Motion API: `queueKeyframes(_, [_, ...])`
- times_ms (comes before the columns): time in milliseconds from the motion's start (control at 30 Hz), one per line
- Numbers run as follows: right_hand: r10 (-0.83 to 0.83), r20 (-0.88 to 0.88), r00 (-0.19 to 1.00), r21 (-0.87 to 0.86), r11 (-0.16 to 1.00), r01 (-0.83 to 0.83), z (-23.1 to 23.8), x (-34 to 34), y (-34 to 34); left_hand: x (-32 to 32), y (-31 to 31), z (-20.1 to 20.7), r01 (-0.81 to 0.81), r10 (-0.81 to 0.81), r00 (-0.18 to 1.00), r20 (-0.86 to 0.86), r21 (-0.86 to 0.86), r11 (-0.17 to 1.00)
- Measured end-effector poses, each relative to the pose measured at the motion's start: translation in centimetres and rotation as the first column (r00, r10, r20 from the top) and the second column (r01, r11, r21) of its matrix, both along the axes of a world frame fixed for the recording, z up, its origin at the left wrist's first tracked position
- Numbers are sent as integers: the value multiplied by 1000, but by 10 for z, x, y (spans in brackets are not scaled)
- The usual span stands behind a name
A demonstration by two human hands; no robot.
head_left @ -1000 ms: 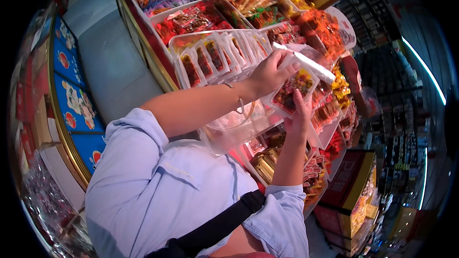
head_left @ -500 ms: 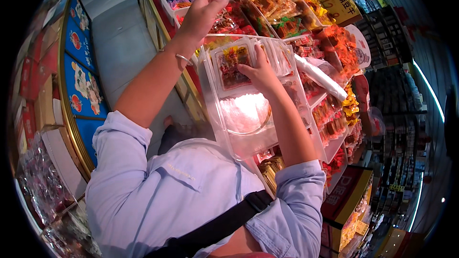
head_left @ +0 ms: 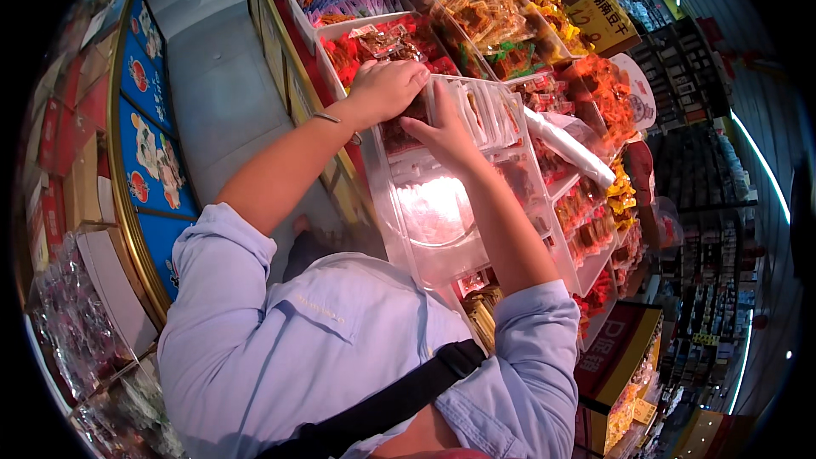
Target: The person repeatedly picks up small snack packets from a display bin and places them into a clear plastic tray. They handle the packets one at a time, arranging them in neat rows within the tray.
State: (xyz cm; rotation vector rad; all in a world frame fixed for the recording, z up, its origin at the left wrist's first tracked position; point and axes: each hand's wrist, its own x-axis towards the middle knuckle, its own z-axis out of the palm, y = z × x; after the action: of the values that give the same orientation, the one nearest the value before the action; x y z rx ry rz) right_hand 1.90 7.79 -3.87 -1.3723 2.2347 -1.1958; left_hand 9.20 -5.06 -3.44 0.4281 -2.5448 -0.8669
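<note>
Both of my hands meet at the far end of a clear plastic bin [head_left: 387, 221]. A row of flat snack packets [head_left: 489, 110] stands on edge in it. My left hand [head_left: 387, 93], a bangle at its wrist, is closed with its fingers bent over the top of a dark red snack packet [head_left: 404, 134] at the left of the row. Facing it, my right hand [head_left: 446, 136] grips the same packet, thumb towards the left hand and fingers along the packet's right side. The hands cover much of this packet.
Bins of wrapped snacks [head_left: 348, 0] rise in tiers beyond and to the right. A rolled white plastic bag [head_left: 569, 149] lies right of the clear bin. To the left runs a grey aisle floor [head_left: 208, 76], bordered by a blue-panelled, gold-edged counter [head_left: 149, 110].
My left hand has come down from above the bins to the packet. My right hand has shifted slightly left, and the front packet has become mostly covered.
</note>
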Motion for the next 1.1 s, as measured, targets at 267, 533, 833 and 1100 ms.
queueKeyframes(267, [-140, -253, 957, -95, 988, 120, 7, 17, 11, -2, 12, 1, -3, -20, 991, -131, -174, 985])
queueKeyframes(533, [97, -608, 788, 82, 995, -59, 12, 13, 54, -10, 6, 1, 43, -35, 998, 54, -166, 985])
queueKeyframes(833, [-320, -9, 948, -270, 913, 305, 46, -40, 138, -39, 87, 64, 466, -392, 867, -308, 221, 857])
queueKeyframes(1100, [-842, 149, 519, 6, 526, 851, -116, -56, 303, -46, 225, 45, 612, -714, 621, -322, 769, 185])
